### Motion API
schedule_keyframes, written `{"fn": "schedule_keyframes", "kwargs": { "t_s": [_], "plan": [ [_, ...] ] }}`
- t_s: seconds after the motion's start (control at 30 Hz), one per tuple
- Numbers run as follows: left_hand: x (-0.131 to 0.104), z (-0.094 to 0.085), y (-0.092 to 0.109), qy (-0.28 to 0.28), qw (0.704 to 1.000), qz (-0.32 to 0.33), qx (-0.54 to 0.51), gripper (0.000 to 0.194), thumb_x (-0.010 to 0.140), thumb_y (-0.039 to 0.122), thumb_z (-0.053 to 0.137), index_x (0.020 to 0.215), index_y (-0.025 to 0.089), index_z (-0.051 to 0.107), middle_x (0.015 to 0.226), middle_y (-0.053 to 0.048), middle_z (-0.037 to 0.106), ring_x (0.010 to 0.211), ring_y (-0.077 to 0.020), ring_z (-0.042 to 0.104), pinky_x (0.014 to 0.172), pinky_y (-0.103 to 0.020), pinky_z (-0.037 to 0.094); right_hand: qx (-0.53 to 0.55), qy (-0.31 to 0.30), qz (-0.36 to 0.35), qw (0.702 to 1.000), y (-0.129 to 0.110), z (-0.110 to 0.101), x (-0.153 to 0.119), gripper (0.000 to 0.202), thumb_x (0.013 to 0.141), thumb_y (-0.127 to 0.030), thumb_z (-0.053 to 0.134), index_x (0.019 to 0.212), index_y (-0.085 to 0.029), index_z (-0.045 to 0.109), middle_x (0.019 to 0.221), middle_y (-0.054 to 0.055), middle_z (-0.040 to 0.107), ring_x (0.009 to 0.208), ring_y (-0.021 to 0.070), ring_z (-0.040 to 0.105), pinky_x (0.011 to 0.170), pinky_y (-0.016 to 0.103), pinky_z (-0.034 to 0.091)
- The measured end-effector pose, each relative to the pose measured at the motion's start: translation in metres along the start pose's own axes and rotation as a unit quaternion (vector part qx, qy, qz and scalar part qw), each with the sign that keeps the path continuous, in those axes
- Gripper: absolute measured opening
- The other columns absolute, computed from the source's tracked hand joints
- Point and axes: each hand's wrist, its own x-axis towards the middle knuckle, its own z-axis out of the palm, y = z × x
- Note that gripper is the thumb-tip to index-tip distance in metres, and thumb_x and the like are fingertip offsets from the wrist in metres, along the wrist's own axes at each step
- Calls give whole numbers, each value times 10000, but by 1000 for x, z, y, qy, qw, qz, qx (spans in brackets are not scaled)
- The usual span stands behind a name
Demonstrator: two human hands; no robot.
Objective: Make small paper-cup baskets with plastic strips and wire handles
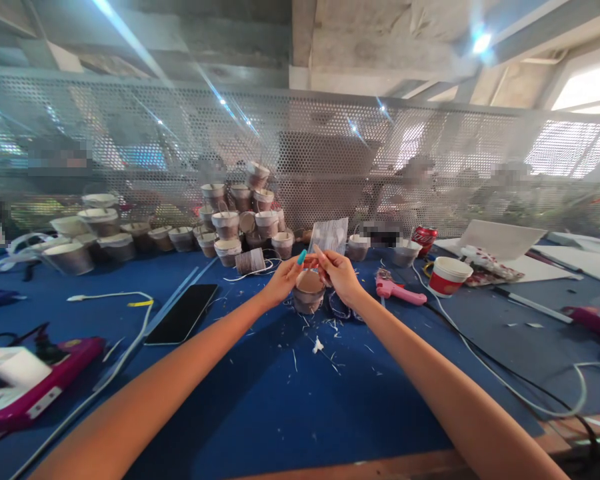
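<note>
Grey and small, the pot [308, 301] sits on the blue table [280, 407] by the left hand [284, 277] and right hand [341, 272], both with fingers curled close at its rim, though I can't tell whether they grip anything.

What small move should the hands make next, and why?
Perhaps ease the left hand and right hand slightly down toward the pot: they are close together by its rim, and its mouth faces up. Anything pinched is too small to tell.
</note>
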Motion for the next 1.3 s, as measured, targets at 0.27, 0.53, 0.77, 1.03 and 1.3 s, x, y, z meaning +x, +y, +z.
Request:
{"fn": "schedule_keyframes", "kwargs": {
  "t_s": [0.27, 0.53, 0.77, 1.03, 1.3],
  "plan": [
    [-32, 6, -15, -16, 995, -92, 28, 710, 560, 280, 740, 1151, 188, 357, 1094, -76, 514, 939, -193, 536, 820, -339, 433, 21, 10, -10, 1000, 0, -2, 1, 352, 703, -524, 546, 628, -181, 526, 412, -74, 401, 359, 48, 307, 378, 207, 225],
    [-33, 8, -15, 20, 994, -100, 38, 710, 606, 274, 705, 1187, 198, 304, 1087, -79, 487, 985, -212, 515, 901, -408, 391, 0, 96, -47, 994, 8, -3, 1, 360, 765, -522, 461, 886, -206, 584, 843, 17, 605, 743, 118, 533, 643, 237, 410],
    [-32, 6, -20, 28, 998, -36, 54, 932, 637, 298, 692, 1336, 215, 81, 1162, -116, 431, 1051, -248, 487, 963, -457, 334, -3, 65, -41, 997, 7, -4, -2, 450, 814, -549, 341, 1063, -255, 572, 1058, 32, 604, 901, 152, 515, 722, 277, 407],
    [-33, 6, -17, 35, 996, -21, 74, 920, 636, 279, 698, 1326, 242, 92, 1223, -126, 385, 1087, -245, 468, 976, -460, 324, 21, 108, -16, 994, 17, 1, 0, 411, 732, -563, 480, 777, -180, 619, 809, 45, 631, 719, 138, 548, 656, 268, 432],
    [-29, 10, -10, 109, 992, -6, 64, 624, 645, 370, 672, 1135, 210, 319, 1214, -107, 370, 1156, -241, 382, 967, -410, 328, 32, 112, 24, 993, 17, 2, 1, 406, 643, -567, 573, 575, -170, 522, 577, -13, 529, 531, 88, 461, 518, 223, 387]
  ]
}}
